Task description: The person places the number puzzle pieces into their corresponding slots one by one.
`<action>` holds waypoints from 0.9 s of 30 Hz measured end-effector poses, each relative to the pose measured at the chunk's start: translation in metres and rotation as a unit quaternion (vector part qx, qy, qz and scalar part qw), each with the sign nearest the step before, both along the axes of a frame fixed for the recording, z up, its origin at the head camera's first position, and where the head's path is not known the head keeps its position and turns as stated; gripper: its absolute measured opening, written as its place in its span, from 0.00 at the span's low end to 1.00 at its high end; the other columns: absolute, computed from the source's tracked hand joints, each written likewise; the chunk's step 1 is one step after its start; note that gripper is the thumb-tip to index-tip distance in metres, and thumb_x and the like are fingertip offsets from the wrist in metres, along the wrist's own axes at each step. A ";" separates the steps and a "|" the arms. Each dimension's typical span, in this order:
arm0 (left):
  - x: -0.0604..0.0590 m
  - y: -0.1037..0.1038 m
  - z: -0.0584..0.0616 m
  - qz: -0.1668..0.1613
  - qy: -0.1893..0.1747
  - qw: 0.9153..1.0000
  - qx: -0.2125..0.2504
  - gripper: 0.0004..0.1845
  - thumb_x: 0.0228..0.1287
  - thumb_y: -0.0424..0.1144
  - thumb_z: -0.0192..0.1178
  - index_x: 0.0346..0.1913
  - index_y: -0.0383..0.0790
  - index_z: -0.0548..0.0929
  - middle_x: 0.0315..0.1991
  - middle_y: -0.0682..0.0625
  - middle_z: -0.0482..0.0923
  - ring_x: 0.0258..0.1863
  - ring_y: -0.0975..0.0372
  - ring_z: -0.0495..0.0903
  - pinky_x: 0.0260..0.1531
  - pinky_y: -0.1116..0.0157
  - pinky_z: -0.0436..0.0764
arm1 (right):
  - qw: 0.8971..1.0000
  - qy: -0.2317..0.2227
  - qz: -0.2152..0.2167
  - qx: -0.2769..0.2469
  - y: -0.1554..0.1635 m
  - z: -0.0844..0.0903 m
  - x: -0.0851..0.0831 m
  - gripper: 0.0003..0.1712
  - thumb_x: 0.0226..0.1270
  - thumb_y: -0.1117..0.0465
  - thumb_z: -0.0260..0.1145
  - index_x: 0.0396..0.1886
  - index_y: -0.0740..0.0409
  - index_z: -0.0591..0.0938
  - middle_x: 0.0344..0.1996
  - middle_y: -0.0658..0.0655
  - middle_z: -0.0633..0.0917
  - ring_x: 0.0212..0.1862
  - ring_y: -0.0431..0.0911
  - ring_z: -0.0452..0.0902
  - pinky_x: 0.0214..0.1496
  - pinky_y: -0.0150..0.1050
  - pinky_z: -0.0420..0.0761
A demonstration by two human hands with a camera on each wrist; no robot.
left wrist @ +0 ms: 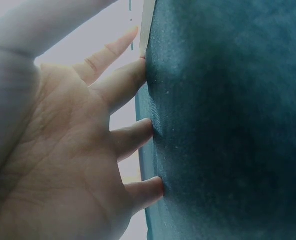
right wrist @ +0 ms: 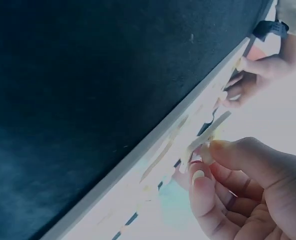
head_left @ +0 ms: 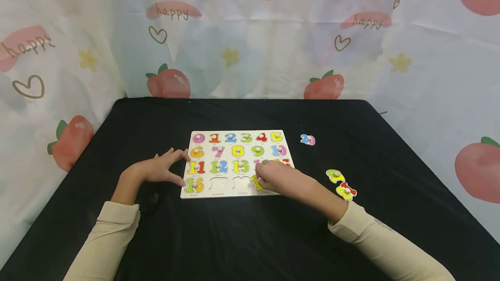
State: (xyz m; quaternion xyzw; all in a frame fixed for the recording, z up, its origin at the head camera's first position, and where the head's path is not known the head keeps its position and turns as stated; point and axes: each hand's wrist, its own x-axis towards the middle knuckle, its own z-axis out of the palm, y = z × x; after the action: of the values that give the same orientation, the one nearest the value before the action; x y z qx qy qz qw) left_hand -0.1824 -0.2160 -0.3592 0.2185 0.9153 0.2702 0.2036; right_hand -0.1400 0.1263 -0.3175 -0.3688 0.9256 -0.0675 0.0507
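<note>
A white wooden number puzzle board [head_left: 230, 194] lies on the black cloth, its coloured number pieces fitted with small knobs. At the board's left edge, my left hand [head_left: 162, 168] rests with fingers spread; the left wrist view shows the palm and several fingertips at the edge and cloth. Over the lower right of the board, my right hand [head_left: 279, 178] pinches a number puzzle piece [head_left: 255, 182] by its knob. The right wrist view shows this piece tilted between thumb and fingers. Its yellow 1 shows in the head view; the hand hides the rest.
Right of the board lie a loose blue-and-pink 20 piece [head_left: 307, 139], a green-and-yellow piece [head_left: 335, 175] and a red-and-yellow piece [head_left: 346, 191], the latter two close together. Two bare recesses [head_left: 218, 185] show in the bottom row. A printed curtain [head_left: 250, 55] surrounds the table.
</note>
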 end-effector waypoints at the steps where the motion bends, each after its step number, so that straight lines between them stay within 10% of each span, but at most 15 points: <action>1: 0.000 0.000 0.000 0.000 0.000 1.000 0.000 0.38 0.47 0.52 0.72 0.57 0.42 0.65 0.71 0.34 0.48 0.69 0.35 0.35 0.56 0.30 0.36 | 1.000 0.001 -0.001 0.000 -0.002 0.001 0.000 0.03 0.61 0.66 0.63 0.30 0.61 0.78 0.19 0.47 0.71 0.23 0.40 0.66 0.25 0.30 0.66; 27: 0.002 0.002 0.005 0.003 -0.011 1.000 -0.004 0.38 0.48 0.52 0.71 0.58 0.41 0.64 0.71 0.35 0.48 0.69 0.36 0.34 0.57 0.32 0.34 | 0.999 -0.018 0.033 0.016 -0.037 -0.007 -0.005 0.10 0.60 0.61 0.68 0.39 0.61 0.82 0.25 0.49 0.79 0.27 0.38 0.72 0.25 0.27 0.68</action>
State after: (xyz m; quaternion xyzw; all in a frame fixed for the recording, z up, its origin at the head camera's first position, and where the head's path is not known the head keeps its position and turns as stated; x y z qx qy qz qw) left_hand -0.1808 -0.2144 -0.3545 0.2121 0.9148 0.2692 0.2135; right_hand -0.1445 0.0890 -0.3250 -0.3973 0.9128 -0.0575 0.0757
